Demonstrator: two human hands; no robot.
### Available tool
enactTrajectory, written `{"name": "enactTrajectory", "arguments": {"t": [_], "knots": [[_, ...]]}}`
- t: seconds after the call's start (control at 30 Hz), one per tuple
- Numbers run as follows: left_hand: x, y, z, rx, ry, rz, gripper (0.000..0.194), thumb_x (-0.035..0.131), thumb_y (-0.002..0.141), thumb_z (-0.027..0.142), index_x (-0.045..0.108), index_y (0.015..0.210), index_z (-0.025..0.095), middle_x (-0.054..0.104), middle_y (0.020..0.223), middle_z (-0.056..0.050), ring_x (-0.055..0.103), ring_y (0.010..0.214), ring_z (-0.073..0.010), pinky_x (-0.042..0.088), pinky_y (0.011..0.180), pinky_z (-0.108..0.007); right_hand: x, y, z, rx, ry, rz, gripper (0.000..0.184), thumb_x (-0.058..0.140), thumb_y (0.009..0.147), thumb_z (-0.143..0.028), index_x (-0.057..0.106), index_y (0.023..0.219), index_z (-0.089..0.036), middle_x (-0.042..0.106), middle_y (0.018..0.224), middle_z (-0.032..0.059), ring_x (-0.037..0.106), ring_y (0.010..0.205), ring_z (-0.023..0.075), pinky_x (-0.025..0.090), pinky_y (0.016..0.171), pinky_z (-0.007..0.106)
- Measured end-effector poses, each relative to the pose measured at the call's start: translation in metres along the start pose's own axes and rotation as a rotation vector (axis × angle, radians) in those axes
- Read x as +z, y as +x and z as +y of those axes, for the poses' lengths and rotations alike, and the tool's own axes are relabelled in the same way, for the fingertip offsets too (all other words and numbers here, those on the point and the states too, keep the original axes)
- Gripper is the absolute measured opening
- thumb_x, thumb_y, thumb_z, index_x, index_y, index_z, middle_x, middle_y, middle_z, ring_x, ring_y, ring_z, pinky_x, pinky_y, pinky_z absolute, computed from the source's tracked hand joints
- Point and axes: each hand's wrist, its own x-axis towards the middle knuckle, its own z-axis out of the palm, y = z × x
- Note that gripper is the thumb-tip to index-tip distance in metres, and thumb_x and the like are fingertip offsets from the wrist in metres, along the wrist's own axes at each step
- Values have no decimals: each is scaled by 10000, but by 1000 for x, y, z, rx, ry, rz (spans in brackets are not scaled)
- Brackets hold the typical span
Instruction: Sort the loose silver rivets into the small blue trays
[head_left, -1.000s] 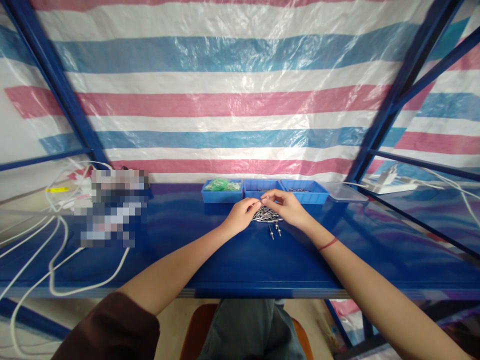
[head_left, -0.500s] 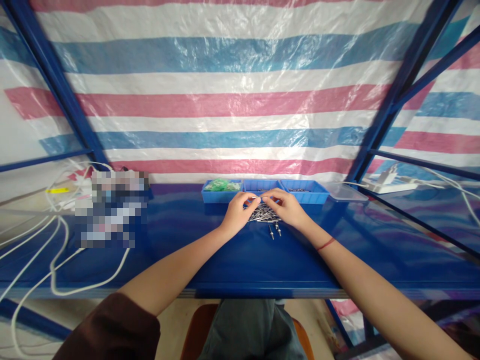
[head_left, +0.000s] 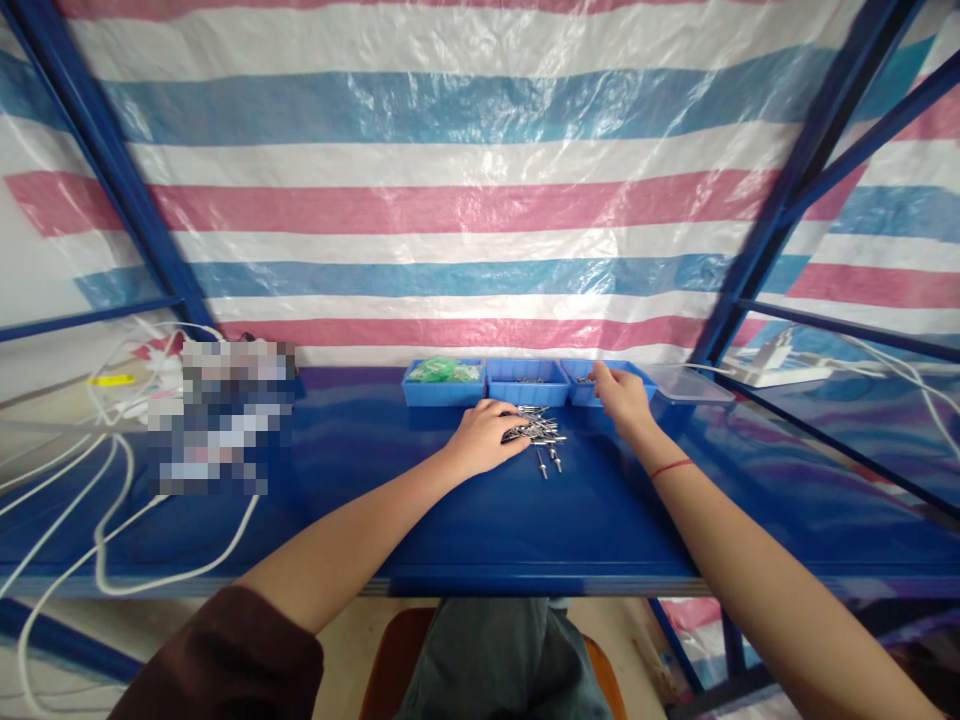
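My left hand (head_left: 491, 437) rests at the left side of a pile of slim silver rivet-like pins (head_left: 541, 430), its fingers and thumb apart around that edge. Its fingertips are partly lost among the metal. My right hand (head_left: 622, 395) is over the near side of the right blue bin (head_left: 646, 388), thumb and fingers pressed together. Whatever is between those fingertips is too small to make out. A few loose pins (head_left: 556, 459) lie just in front of the pile. Small metal pieces are in the middle blue bin (head_left: 527, 394) too.
The left blue bin (head_left: 444, 396) holds green and clear plastic packets. A clear lid (head_left: 694, 384) lies right of the bins, near a white power strip (head_left: 784, 368). White cables (head_left: 124, 580) loop over the blue table (head_left: 360, 470) at left. Blue posts flank both sides.
My hands were together above the pile, with a thin pin between them. They have parted: the right moved right to the right bin, the left lowered to the pile.
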Motion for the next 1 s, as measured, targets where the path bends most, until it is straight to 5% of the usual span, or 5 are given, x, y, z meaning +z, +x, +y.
{"name": "enactTrajectory", "arguments": {"t": [0.1,0.4,0.53,0.73,1.0], "knots": [[-2,1,-1,50,18,4,212,516,836,339,668,963,265,623,1081,-15,497,1031,-207,374,919,-349,4,-9,-22,70,-66,-10,473,380,821,-521,641,688,-149,573,538,49,524,506,166,370,496,280],[-4,0,0,6,-39,88,168,501,853,301,654,879,236,615,963,-25,536,905,-178,405,851,-318,13,-29,-56,-277,-11,-495,206,465,760,-246,654,757,-163,627,672,7,516,575,118,393,569,242],[-3,4,0,-30,-296,209,162,489,854,272,630,886,199,632,892,-19,570,848,-147,437,794,-262,18,-32,-57,-294,43,-470,244,549,710,-228,642,925,-160,629,771,17,528,631,123,421,609,250],[-1,9,-1,-158,-590,347,145,515,829,279,591,901,179,655,884,-21,604,808,-142,451,718,-241,23,-32,-59,-229,195,-435,251,549,777,-372,673,775,-154,672,768,48,566,666,147,436,640,278],[6,9,-3,-156,-487,265,170,487,839,293,603,843,169,620,829,-27,579,792,-148,450,679,-243,25,-30,-61,-102,465,-248,300,641,695,-446,657,736,-148,670,729,50,581,670,158,446,644,297]]}}
